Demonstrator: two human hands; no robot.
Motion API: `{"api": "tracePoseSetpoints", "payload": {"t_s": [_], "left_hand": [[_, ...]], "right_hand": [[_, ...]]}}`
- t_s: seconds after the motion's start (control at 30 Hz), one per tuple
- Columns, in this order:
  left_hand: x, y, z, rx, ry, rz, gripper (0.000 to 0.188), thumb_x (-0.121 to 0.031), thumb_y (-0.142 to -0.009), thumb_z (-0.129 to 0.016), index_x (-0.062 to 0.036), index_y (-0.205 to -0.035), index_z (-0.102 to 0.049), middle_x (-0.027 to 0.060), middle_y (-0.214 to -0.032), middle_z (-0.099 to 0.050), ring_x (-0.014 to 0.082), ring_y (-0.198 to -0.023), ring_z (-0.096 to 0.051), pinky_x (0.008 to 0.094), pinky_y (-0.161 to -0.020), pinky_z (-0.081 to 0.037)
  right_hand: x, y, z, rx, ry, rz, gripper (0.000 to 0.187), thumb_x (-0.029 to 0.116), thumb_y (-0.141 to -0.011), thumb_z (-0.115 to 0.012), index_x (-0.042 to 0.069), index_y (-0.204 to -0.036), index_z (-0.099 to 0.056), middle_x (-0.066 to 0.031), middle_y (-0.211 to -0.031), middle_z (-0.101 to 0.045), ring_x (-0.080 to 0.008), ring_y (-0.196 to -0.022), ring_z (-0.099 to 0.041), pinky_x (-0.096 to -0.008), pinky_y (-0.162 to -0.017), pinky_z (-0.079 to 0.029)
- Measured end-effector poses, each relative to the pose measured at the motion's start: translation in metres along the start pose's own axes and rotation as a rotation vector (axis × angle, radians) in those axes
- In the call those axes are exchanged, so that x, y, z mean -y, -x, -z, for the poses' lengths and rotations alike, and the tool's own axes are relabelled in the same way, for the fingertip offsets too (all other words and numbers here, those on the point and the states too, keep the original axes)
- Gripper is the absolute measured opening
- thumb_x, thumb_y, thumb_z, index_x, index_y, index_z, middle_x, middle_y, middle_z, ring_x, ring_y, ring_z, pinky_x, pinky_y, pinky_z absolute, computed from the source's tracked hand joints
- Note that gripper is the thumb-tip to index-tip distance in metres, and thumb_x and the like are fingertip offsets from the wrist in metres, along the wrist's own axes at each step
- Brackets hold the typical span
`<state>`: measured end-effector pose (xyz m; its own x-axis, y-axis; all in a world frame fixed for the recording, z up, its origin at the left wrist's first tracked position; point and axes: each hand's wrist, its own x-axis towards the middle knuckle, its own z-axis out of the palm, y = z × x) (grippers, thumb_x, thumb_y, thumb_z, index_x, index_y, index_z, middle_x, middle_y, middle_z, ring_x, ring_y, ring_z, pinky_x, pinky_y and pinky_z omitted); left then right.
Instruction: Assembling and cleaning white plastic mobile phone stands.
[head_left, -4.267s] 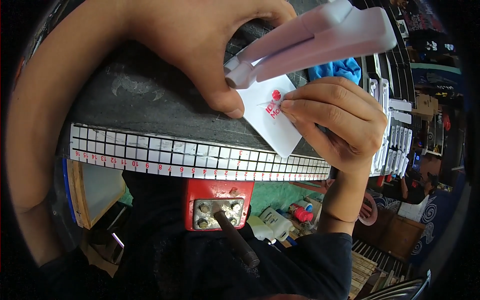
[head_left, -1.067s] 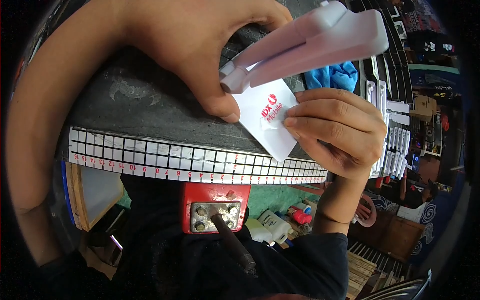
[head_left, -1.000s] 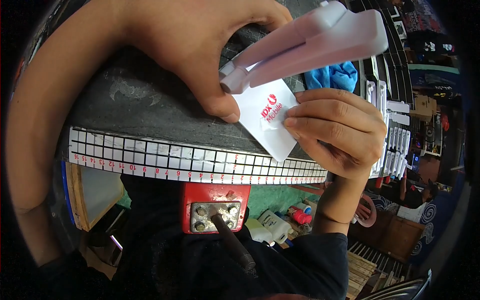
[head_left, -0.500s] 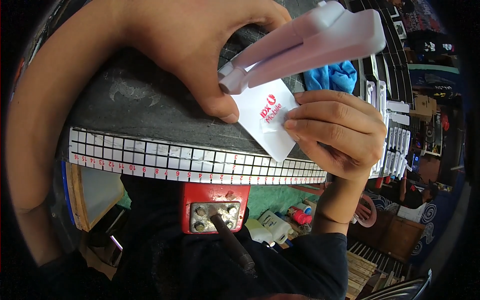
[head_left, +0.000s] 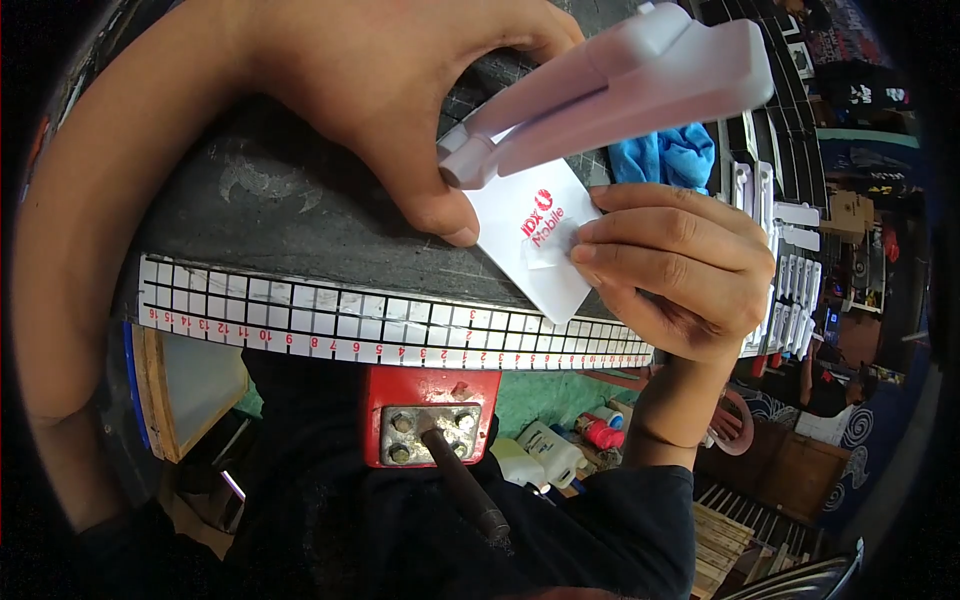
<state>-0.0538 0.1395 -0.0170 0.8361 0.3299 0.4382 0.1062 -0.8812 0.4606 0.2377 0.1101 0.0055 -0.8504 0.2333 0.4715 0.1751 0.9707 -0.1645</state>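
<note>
A white plastic folding stand (head_left: 640, 90), which looks like a phone stand, rests on the dark worktop. Its hinged upper part rises up to the right, and its flat base carries a red printed logo (head_left: 543, 218). My left hand (head_left: 370, 110) grips the stand from the left, thumb pressed along the base's edge; the other fingertips are hidden behind the stand. Over the lower part of the print lies a small piece of clear film (head_left: 542, 252). The fingertips of my right hand (head_left: 685, 260) are pinched together at the film's right end, close to the base's right edge.
A printed ruler strip (head_left: 330, 325) runs along the worktop's near edge, above a red clamp-like block (head_left: 432, 390) with a metal rod. A blue cloth (head_left: 665, 158) lies behind my right hand. Several white stands (head_left: 795, 300) sit in rows at right. A person (head_left: 825, 385) is farther off.
My right fingertips have shifted very slightly to the right along with the film's end. My left hand and the stand stay in place.
</note>
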Motion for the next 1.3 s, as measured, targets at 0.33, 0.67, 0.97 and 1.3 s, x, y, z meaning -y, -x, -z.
{"api": "tracePoseSetpoints", "payload": {"t_s": [0.33,0.67,0.97,1.3], "left_hand": [[-0.002,-0.001,0.002,0.016,0.035,0.036,0.090,-0.042,-0.069,-0.096,0.0000,-0.138,-0.057,0.0160,-0.129,-0.063,0.0305,-0.122,-0.056,0.0429,-0.113,-0.035],[-0.001,0.000,0.000,0.008,0.011,0.024,0.091,-0.042,-0.069,-0.096,0.0015,-0.138,-0.057,0.0173,-0.130,-0.063,0.0310,-0.122,-0.056,0.0421,-0.114,-0.035],[-0.009,-0.007,0.006,0.094,0.011,0.153,0.093,-0.046,-0.069,-0.096,-0.0015,-0.141,-0.058,0.0196,-0.134,-0.063,0.0350,-0.126,-0.056,0.0456,-0.114,-0.038],[-0.004,0.001,0.006,0.056,0.004,0.083,0.097,-0.048,-0.068,-0.095,-0.0033,-0.145,-0.057,0.0204,-0.135,-0.062,0.0378,-0.132,-0.054,0.0487,-0.119,-0.035]], "right_hand": [[0.000,0.001,0.000,0.000,-0.005,-0.004,0.017,0.006,-0.066,-0.085,0.007,-0.083,-0.081,-0.0051,-0.079,-0.075,-0.0243,-0.081,-0.079,-0.0305,-0.062,-0.062],[0.000,0.002,0.000,0.001,-0.025,0.004,0.016,0.006,-0.067,-0.085,0.006,-0.083,-0.082,-0.0058,-0.081,-0.076,-0.0256,-0.081,-0.079,-0.0306,-0.063,-0.063],[0.001,0.003,0.006,0.057,-0.078,-0.015,0.018,0.000,-0.067,-0.085,0.002,-0.084,-0.081,-0.0091,-0.082,-0.078,-0.0335,-0.085,-0.080,-0.0361,-0.070,-0.066],[-0.001,0.005,0.008,0.064,-0.138,-0.018,0.019,-0.001,-0.065,-0.082,0.000,-0.085,-0.081,-0.0106,-0.082,-0.077,-0.0342,-0.084,-0.080,-0.0409,-0.076,-0.068]]}}
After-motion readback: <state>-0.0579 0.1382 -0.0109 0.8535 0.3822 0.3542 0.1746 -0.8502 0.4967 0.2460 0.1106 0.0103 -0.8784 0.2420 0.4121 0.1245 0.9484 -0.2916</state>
